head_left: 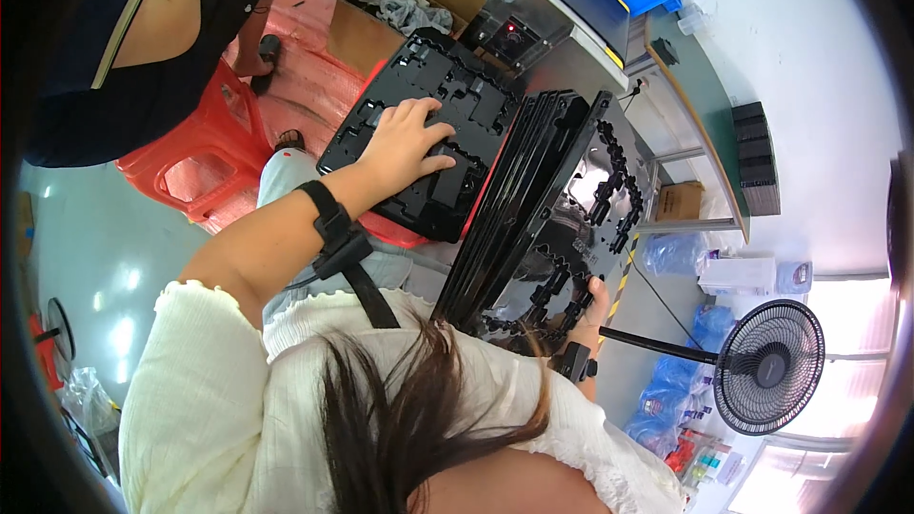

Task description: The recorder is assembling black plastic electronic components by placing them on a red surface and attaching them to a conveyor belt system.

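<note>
My left hand [409, 145] lies with fingers spread on top of a black moulded plastic tray [447, 192]. That tray rests on something red, of which only the edges show. Beside it, a stack of black plastic trays [514, 192] leans on edge against my front. The outermost tray [595, 200] turns its glossy, recessed face to the right. My right hand [594, 306] is closed around the stack's lower right edge, near my body; part of its fingers is hidden behind the tray. Black straps with small devices circle both wrists.
A person [143, 57] is close at the left beside a red plastic stool [195, 148]. Ahead stand a cardboard box [367, 33] with clear bags and a metal machine [514, 33]. A black fan [769, 366] and water bottles [671, 390] are at the right.
</note>
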